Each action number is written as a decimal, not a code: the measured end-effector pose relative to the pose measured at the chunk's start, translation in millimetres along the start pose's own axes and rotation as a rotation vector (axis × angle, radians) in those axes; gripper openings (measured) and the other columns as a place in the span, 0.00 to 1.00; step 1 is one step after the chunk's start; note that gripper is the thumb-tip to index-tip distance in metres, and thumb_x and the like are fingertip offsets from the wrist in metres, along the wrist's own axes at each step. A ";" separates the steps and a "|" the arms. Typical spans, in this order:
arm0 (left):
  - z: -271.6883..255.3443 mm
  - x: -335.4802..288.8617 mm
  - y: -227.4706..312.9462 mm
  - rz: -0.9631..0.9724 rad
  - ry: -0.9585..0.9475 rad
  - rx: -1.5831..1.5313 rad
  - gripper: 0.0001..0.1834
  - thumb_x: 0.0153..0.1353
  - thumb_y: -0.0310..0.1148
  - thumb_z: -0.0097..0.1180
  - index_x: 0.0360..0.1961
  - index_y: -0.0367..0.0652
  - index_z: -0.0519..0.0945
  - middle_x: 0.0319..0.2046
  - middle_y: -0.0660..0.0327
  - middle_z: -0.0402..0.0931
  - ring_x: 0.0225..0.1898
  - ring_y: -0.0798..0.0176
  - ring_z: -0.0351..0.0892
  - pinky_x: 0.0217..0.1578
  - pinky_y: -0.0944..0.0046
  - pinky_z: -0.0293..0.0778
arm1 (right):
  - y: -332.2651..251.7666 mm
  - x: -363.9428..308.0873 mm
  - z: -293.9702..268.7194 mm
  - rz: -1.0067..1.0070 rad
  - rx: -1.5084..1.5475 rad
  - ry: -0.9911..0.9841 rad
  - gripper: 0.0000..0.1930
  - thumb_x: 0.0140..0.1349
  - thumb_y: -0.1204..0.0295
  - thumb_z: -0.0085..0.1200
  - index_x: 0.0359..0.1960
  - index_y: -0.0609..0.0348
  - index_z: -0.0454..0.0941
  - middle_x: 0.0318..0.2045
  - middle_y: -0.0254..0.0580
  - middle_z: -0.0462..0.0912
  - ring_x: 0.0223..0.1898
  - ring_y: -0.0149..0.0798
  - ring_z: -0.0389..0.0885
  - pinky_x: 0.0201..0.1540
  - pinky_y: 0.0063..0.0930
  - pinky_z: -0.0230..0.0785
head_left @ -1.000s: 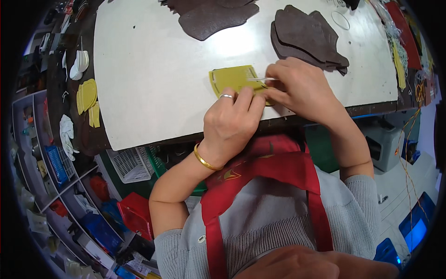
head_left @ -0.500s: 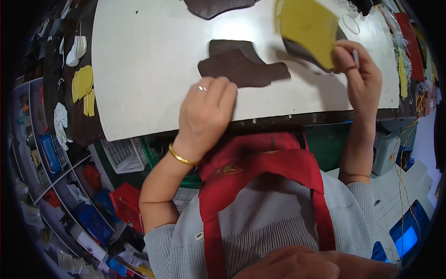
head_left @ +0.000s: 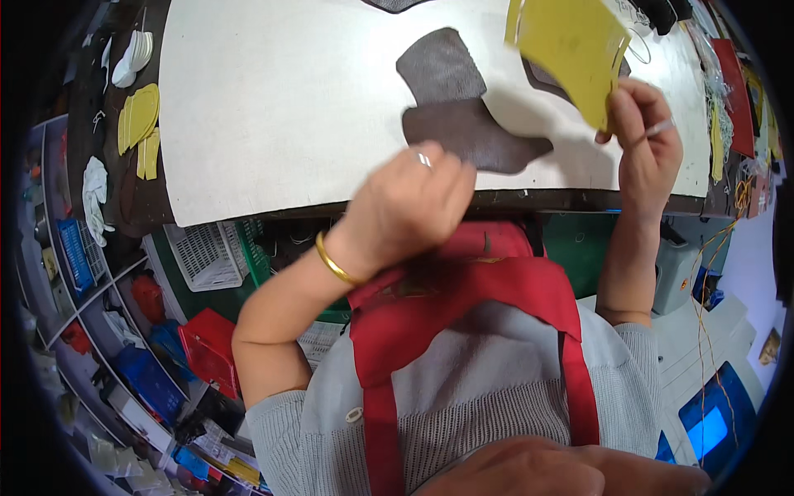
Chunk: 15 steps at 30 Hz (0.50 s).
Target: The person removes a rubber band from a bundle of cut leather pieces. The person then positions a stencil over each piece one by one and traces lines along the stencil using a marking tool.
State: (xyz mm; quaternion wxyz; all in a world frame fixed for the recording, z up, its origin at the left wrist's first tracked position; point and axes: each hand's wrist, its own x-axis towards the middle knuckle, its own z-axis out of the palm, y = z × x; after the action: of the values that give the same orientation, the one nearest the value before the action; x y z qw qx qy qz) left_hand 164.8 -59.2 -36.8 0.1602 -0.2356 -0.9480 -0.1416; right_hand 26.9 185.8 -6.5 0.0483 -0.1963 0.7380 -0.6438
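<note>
With twelve o'clock straight ahead, the left hand [head_left: 418, 194] is seen blurred at the near edge of the white-topped bench [head_left: 273, 124], its fingers curled; whether its grip is clamped on anything cannot be told. Toward one o'clock from it, a dark brown piece [head_left: 475, 136] is laid flat, adjoined at its eleven o'clock by a greyer, textured piece [head_left: 442, 70]. Between two and three o'clock, a yellow sheet [head_left: 575, 50] is pinched by its near corner in the right hand [head_left: 648, 139], where a slim white tool [head_left: 659, 128] is also held. Beneath the raised sheet, more brown pieces [head_left: 542, 76] are partly hidden.
</note>
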 end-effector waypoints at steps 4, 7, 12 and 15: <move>10.6 -5.9 4.9 -0.034 0.122 -0.064 0.11 0.50 0.27 0.61 0.37 0.38 0.85 0.36 0.57 0.82 0.38 0.56 0.82 0.37 0.62 0.82 | 3.5 -15.9 0.9 0.205 -0.076 -0.175 0.09 0.71 0.70 0.59 0.44 0.63 0.84 0.31 0.32 0.83 0.29 0.23 0.78 0.31 0.18 0.72; 10.8 -12.0 1.9 -0.038 0.204 -0.113 0.12 0.50 0.28 0.61 0.38 0.40 0.85 0.37 0.58 0.83 0.40 0.55 0.83 0.38 0.61 0.82 | 9.1 -12.8 7.0 0.381 -0.181 -0.276 0.09 0.68 0.69 0.61 0.42 0.62 0.86 0.25 0.30 0.82 0.27 0.21 0.79 0.30 0.17 0.72; 20.5 -22.0 8.8 -0.216 0.285 -0.125 0.10 0.55 0.27 0.63 0.39 0.40 0.85 0.41 0.57 0.84 0.46 0.51 0.84 0.42 0.60 0.84 | 11.3 0.0 25.9 0.211 -0.369 -0.473 0.09 0.67 0.68 0.61 0.40 0.62 0.86 0.24 0.38 0.83 0.24 0.25 0.80 0.29 0.22 0.72; 17.5 -19.8 15.3 -0.266 0.237 -0.133 0.10 0.55 0.26 0.63 0.40 0.40 0.85 0.42 0.57 0.83 0.47 0.51 0.85 0.44 0.60 0.84 | 11.7 1.4 28.3 0.152 -0.450 -0.503 0.09 0.67 0.68 0.61 0.40 0.60 0.86 0.24 0.41 0.84 0.23 0.29 0.81 0.30 0.24 0.73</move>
State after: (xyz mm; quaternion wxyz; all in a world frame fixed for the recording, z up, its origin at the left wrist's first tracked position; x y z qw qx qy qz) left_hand 184.7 -48.1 -57.0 0.2347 -0.0998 -0.9339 -0.2507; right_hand 32.2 160.1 -22.3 0.2319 -0.2992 0.8390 -0.3909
